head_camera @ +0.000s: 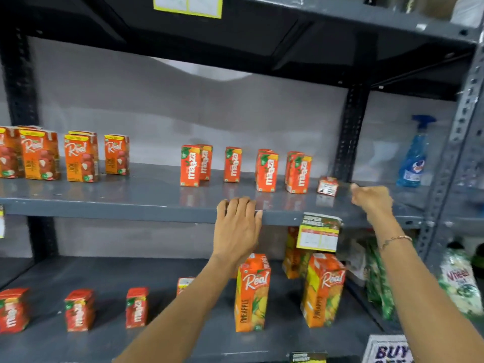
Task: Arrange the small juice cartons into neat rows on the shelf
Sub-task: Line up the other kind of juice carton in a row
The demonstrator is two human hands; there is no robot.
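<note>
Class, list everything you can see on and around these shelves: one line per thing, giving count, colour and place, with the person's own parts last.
Real small cartons: four stacks at the front, orange, middle shelf left.
Maaza small cartons: four upright groups, orange-red, middle shelf centre.
Tipped carton: one, orange and white, lying right of the Maaza groups.
Spray bottle: one, blue, middle shelf far right.
Price tag: one, yellow and white, on the shelf edge.
Pineapple cartons: two tall at the front, orange-yellow, lower shelf.
Lower Maaza cartons: at least three, red, lower shelf left.
Green packets: several, lower shelf right.
Left hand: flat on the shelf edge.
Right hand: beside the tipped carton; bracelet on its wrist.
</note>
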